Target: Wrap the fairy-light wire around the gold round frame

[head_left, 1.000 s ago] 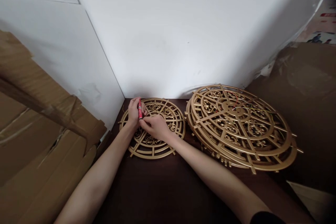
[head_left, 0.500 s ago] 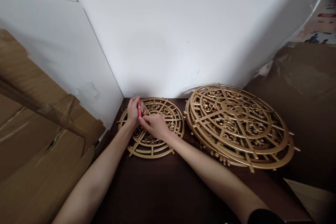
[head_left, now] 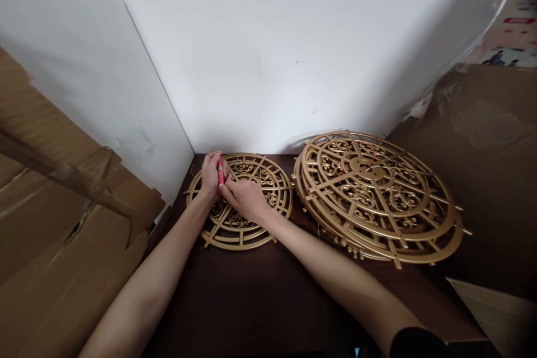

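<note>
Upright between my hands is a slim red pen-like tube [head_left: 220, 170] with a pale band around its middle. My left hand [head_left: 210, 175] is closed around it from the left. The fingers of my right hand [head_left: 246, 199] are pinched together at the tube's lower end. Both hands are over the left part of a round gold lattice panel [head_left: 242, 246] with scrollwork, which lies flat on the dark table [head_left: 235, 302]. My hands and wrists hide part of the panel. What the fingertips do behind the tube cannot be seen.
Several similar gold panels [head_left: 361, 169] are stacked, slightly askew, to the right, with thin red and yellow strands on top. A white wall [head_left: 268, 56] rises behind the table. Cardboard [head_left: 62, 224] stands close on the left, and a brown box [head_left: 486, 168] on the right.
The whole view has shifted slightly. My hands keep the same hold on the red tube over the panel, with little visible movement.
</note>
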`<state>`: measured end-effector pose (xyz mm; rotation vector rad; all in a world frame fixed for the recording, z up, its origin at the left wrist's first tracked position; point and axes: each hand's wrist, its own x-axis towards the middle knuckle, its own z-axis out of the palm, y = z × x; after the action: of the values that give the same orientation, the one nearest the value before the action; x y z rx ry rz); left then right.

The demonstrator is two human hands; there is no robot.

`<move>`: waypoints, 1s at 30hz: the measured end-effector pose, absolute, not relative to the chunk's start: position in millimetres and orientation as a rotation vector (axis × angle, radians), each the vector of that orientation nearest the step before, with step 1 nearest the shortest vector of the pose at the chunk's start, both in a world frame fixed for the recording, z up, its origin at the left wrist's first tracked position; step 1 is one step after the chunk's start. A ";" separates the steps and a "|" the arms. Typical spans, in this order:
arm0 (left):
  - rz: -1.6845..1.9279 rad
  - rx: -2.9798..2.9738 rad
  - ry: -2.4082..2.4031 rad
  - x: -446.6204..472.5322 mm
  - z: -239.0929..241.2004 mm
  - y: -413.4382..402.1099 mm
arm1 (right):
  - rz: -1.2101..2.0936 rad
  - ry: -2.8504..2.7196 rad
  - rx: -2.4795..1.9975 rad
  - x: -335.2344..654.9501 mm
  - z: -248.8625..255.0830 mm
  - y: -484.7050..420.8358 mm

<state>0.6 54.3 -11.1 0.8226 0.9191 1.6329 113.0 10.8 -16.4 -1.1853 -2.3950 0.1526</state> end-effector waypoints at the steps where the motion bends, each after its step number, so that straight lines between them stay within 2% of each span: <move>1: 1.632 0.824 0.916 0.4 -11.3 54.3 | 0.161 -2.400 -1.175 113.1 -16.8 11.3; 16: 1.631 0.827 0.906 1.1 -9.5 53.4 | 0.235 -2.378 -1.089 114.0 -18.6 13.4; 30: 1.670 0.835 0.956 4.0 -9.9 52.3 | 0.148 -2.369 -1.290 112.7 -11.7 6.5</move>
<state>4.0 52.3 -9.9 0.8347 0.9556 1.6696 112.7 6.5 -11.7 -1.2899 -2.3691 0.1476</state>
